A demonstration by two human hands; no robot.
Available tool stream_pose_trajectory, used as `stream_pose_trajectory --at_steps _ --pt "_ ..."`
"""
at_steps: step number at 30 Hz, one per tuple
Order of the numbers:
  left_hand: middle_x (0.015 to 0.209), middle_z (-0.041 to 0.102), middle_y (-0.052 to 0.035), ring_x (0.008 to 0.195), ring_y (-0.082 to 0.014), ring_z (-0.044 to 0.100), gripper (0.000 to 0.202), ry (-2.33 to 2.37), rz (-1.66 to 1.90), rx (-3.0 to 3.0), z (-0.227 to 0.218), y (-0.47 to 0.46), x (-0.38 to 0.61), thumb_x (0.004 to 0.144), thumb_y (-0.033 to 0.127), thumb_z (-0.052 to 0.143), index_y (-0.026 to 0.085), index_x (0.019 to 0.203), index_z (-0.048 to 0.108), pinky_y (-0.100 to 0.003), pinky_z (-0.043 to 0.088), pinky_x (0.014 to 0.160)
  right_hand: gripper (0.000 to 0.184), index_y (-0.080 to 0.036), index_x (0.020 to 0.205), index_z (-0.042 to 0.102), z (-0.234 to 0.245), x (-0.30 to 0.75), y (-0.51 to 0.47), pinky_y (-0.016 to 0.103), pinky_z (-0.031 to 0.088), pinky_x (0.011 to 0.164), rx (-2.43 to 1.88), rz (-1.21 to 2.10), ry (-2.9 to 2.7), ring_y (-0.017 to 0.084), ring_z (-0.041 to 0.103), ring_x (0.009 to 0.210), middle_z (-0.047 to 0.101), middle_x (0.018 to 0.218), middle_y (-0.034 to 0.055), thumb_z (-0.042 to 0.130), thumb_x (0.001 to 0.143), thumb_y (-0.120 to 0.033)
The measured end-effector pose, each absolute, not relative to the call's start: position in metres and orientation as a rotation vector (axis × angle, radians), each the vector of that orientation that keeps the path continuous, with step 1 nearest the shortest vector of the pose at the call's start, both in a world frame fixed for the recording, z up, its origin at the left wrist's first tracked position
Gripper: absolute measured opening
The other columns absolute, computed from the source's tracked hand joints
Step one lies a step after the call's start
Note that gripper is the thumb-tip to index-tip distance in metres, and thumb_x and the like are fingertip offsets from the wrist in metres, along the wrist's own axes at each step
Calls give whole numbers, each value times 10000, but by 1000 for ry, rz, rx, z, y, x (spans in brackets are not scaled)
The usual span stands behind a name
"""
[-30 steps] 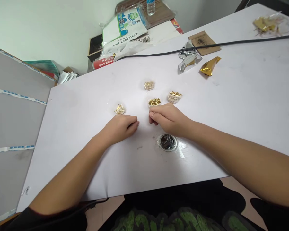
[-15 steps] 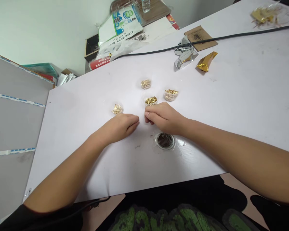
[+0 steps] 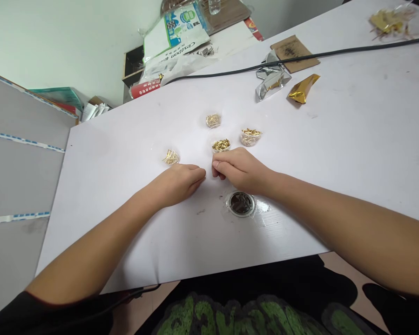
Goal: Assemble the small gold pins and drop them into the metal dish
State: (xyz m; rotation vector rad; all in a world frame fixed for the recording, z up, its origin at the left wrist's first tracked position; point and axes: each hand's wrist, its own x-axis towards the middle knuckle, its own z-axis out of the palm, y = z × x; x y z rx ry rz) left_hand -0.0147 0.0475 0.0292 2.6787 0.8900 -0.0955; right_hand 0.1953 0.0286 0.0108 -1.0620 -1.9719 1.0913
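Left cup [image 3: 171, 157] of thin gold-coloured pieces: on the white table [image 3: 125, 128], just beyond the left hand [image 3: 176, 186]. No visible shift relative to the other cups over the last second.

Left hand: narrow, fingers drawn together and curled down. Change: thumb and index showed a gap a second ago, now they sit closed, and the tips are nearer the other hand. Can't tell if anything is pinched; the undersides are hidden.

Back cup [image 3: 213, 120]: more thin pieces, farther from the hands. Middle cup [image 3: 221, 144]: shorter, chunkier gold-coloured pieces, just beyond the right knuckles.

Right hand [image 3: 240, 170]: also narrow, thumb laid on the curled index. Pose about the same as a second ago. Contents: can't tell.

Hands close but apart. My read: gap tightening means fine two-handed work at the fingertips, cups left alone at this instant.

Round dark insert [image 3: 241, 204], clear tape around it: nearer the person, below the right hand. Right cup [image 3: 251, 137]: heaped, untouched. Silver wrapper [image 3: 271, 83] and gold wrapper [image 3: 303, 88]: well away, far side.
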Motion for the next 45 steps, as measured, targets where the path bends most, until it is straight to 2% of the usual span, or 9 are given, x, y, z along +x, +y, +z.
stream_pose_trajectory --at_steps 5,9,12,14,17,20,25,34,45 --pt "680 542 -7 542 -101 380 208 891 -180 2647 32 48 -10 909 167 410 155 726 508 -254 283 530 292 -152 669 586 11 196 29 259 361 634 -1058 1105 -1985 122 515 630 584 638 6 401 893 -185" --pt "644 511 5 572 -101 403 258 934 -73 2515 33 50 -9 932 215 409 156 687 463 -248 307 561 283 -155 692 573 11 196 29 259 351 621 -1018 1061 -2040 121 498 627 572 642 8 391 900 -217" --pt "557 420 31 531 -86 361 341 1053 175 2284 32 48 -7 952 310 417 160 646 412 -224 304 530 143 -161 774 547 11 196 28 244 339 581 -990 981 -2045 107 458 581 533 618 -16 444 862 -206" --pt "533 420 40 494 -77 368 398 1082 317 2041 31 45 -4 965 411 412 164 653 412 -209 308 492 51 -163 849 530 11 196 27 229 343 552 -975 959 -2041 96 455 552 536 621 -30 500 834 -201" --pt "510 457 47 427 -70 402 447 1072 429 1696 28 39 3 958 533 410 172 693 421 -197 322 427 83 -159 881 512 10 197 26 211 360 526 -948 936 -2066 87 479 537 570 646 -24 547 831 -215" --pt "503 462 54 387 -66 419 462 1054 506 1550 24 35 9 941 572 435 173 709 429 -190 331 390 75 -163 808 486 9 197 26 202 348 513 -921 779 -2108 84 466 534 548 628 -21 524 859 -202" --pt "510 475 51 384 -60 436 444 1003 534 1477 17 33 9 955 543 430 165 724 443 -180 350 395 193 -176 732 435 8 198 27 203 312 509 -837 521 -2186 85 407 530 467 604 -26 448 925 -168" --pt "567 512 37 450 -68 483 248 904 514 1594 13 34 -4 949 312 452 144 784 531 -183 403 450 145 -166 855 532 6 199 24 199 391 538 -903 576 -2237 98 514 572 575 677 -1 439 966 -168" --pt "560 533 46 470 -60 485 169 894 600 1773 12 33 -4 903 205 463 141 783 564 -180 392 484 82 -164 914 525 9 200 23 198 413 572 -888 455 -2312 91 506 617 557 729 -1 468 945 -116"
